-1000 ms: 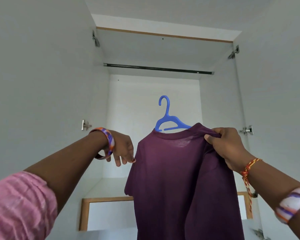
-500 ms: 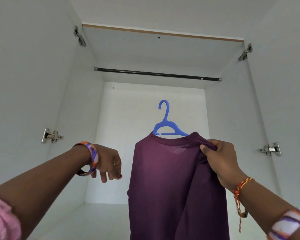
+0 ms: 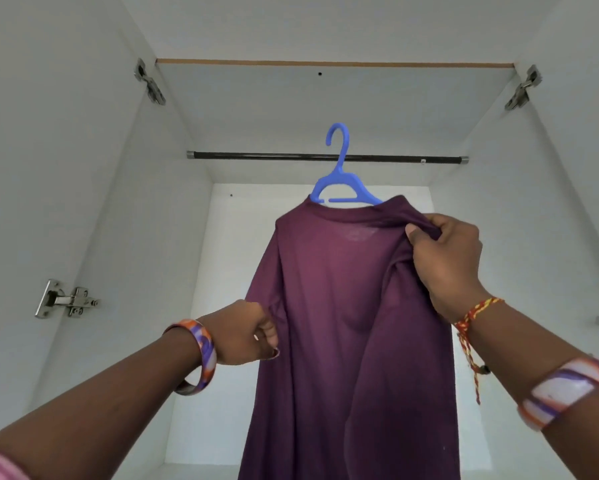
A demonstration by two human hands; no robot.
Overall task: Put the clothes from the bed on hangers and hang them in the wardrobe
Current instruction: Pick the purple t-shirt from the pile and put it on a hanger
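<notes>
A dark purple shirt [image 3: 343, 323] hangs on a blue plastic hanger [image 3: 339, 174] inside the white wardrobe. My right hand [image 3: 447, 258] grips the shirt's right shoulder, bunching the fabric over the hanger's arm. The hanger's hook is raised in front of the dark rail [image 3: 256, 155], with its top above the rail; I cannot tell whether it is hooked over. My left hand [image 3: 246, 334] is lower, at the hem of the shirt's left sleeve, with its fingers curled on the fabric's edge.
Both white wardrobe doors stand open at the sides, with metal hinges at the left [image 3: 66, 301], the upper left [image 3: 149, 83] and the upper right [image 3: 523, 88]. No other hangers are on the rail. The wardrobe's top panel [image 3: 325, 98] is close above it.
My right hand has lifted the shirt and hanger, so the hook now reaches the rail's height. My left hand, loose before, has moved right to the sleeve and curled on it.
</notes>
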